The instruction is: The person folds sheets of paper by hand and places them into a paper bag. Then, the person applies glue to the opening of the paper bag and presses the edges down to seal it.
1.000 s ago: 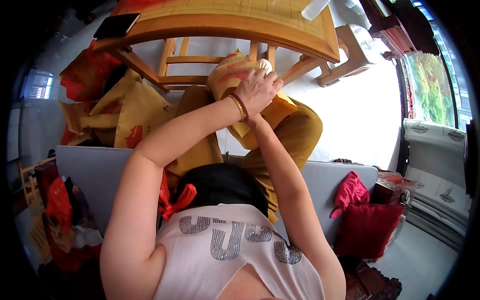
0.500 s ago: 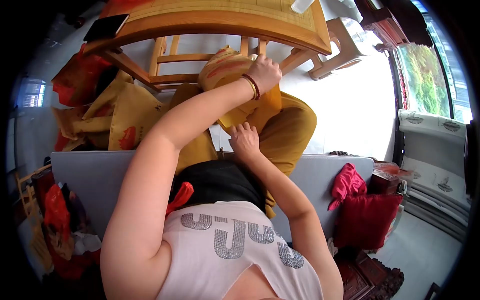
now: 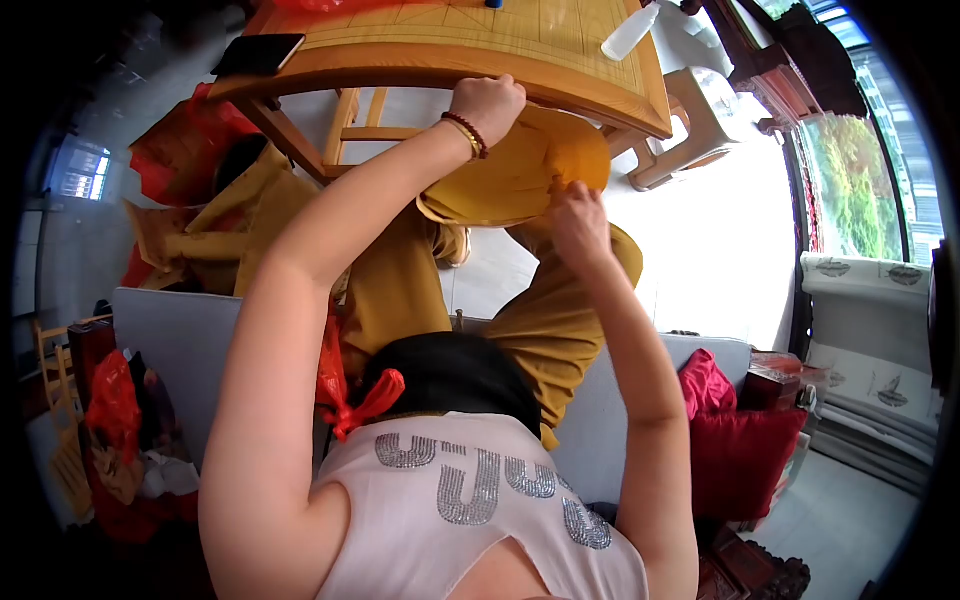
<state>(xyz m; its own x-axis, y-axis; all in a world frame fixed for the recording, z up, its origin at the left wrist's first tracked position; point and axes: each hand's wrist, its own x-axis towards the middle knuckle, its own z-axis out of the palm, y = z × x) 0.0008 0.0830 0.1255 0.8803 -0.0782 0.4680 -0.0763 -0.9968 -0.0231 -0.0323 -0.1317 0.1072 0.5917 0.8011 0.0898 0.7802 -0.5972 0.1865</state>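
Observation:
A mustard-yellow bag [image 3: 487,185] hangs between my hands above my knees, its wide round mouth turned toward me so its inside shows. My left hand [image 3: 488,107], with bracelets at the wrist, is closed on the bag's far upper edge, close to the wooden table. Its fingertips are partly hidden. On the bag's right side, my right hand [image 3: 580,225] pinches the creased rim. The bag's outer printed side faces away from me.
Ahead stands a wooden table [image 3: 400,62] with a black flat case [image 3: 258,55] and a white bottle [image 3: 630,32]. Similar printed bags [image 3: 235,230] lie at left. A plastic stool [image 3: 690,130] stands right. Beside me on the grey seat rests a red cushion [image 3: 745,455].
The bag has been lifted and turned, its mouth now spread toward me. My right hand rose from my lap to its rim; my left hand shifted left and farther away.

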